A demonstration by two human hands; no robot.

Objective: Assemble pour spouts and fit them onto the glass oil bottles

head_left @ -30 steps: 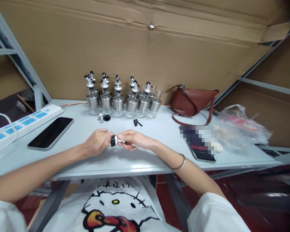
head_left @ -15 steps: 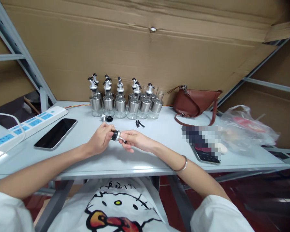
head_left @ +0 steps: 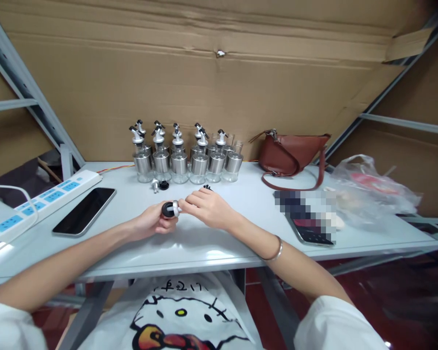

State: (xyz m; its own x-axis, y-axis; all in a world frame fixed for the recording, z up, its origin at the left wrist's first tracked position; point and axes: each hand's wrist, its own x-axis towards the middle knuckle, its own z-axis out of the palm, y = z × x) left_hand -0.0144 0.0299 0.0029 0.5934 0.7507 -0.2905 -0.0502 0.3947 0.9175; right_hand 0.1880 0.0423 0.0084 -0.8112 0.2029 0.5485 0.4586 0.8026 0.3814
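Above the table's front half, my left hand (head_left: 156,221) is closed around the black base of a bottle pourer (head_left: 171,209). The fingers of my right hand (head_left: 209,208) pinch the pourer's silver spout end, and they cover its tip. Behind my hands lie a loose silver pourer part (head_left: 155,185) and a black stopper ring (head_left: 164,185). Small black caps (head_left: 207,187) lie just past my right hand, partly hidden by it. Several glass bottles (head_left: 180,165) with steel bands stand in rows at the back, most topped with silver-and-black pourers.
A phone (head_left: 84,211) and a white power strip (head_left: 53,197) lie on the left of the table (head_left: 131,257). To the right are a brown handbag (head_left: 288,153), another phone (head_left: 316,236) beneath a blurred patch, and a clear plastic bag (head_left: 375,189). Cardboard (head_left: 219,97) walls the back.
The pourer has been turned between my hands, so its black base now faces me. My right hand has rolled over, back upward, onto the spout end. The view has shifted slightly.
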